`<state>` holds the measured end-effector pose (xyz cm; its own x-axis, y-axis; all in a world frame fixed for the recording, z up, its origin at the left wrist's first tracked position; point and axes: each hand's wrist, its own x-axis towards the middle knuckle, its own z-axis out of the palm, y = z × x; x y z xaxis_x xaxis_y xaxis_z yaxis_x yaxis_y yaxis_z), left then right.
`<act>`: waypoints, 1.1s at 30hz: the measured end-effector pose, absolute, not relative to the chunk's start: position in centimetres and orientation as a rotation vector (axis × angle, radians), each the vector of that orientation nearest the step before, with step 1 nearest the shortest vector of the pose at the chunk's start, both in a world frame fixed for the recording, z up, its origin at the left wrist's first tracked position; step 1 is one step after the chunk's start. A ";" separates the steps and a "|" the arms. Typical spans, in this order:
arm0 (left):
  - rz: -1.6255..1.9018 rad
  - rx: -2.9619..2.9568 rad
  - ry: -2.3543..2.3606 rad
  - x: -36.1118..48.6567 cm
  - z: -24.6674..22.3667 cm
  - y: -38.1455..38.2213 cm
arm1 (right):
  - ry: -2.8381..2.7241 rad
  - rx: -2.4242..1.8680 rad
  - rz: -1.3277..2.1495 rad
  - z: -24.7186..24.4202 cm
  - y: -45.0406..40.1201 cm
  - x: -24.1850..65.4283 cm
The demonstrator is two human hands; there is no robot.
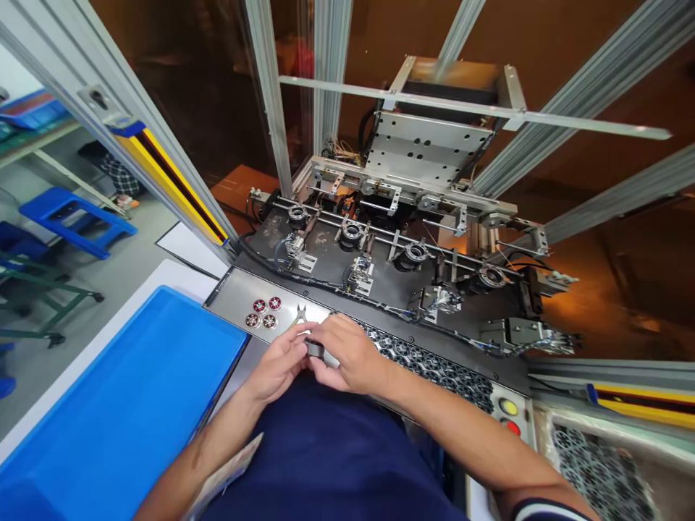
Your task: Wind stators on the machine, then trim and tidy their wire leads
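Note:
Both hands meet low in the middle of the head view, in front of my body. My left hand [278,363] has its fingers closed around one side of a small dark grey ring-shaped part [314,349]. From the other side my right hand [352,354] grips the same part, and the fingers cover much of it. Just beyond the fingertips lie cutting pliers [301,312], jaws pointing away, handles partly hidden. Left of them, several round parts with red and coppery centres [260,306] rest on the metal ledge [231,295].
Rows of dark round parts [428,359] line the ledge at right, ending by a yellow button [508,407] and a red button [512,428]. Beyond is a machine with ring-shaped fixtures [352,233]. A blue tray [135,376] sits left; a lined box [673,463] of parts stands right.

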<state>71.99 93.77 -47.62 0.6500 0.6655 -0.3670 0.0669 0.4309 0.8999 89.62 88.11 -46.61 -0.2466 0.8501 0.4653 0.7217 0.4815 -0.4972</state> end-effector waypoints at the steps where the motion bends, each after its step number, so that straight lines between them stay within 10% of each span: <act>1: 0.472 0.977 0.764 72.1 -46.9 93.8 | -1.957 -1.229 0.235 -45.6 88.5 89.6; 16: 0.730 0.821 0.671 73.4 -44.4 93.0 | -1.703 -1.113 0.143 -42.6 88.4 90.1; 26: 0.591 1.037 0.608 72.1 -44.6 94.6 | -1.676 -0.857 1.372 -40.4 91.2 94.1; 33: 0.531 1.251 0.637 70.2 -45.1 96.1 | -1.785 -0.674 1.556 -40.6 93.6 94.0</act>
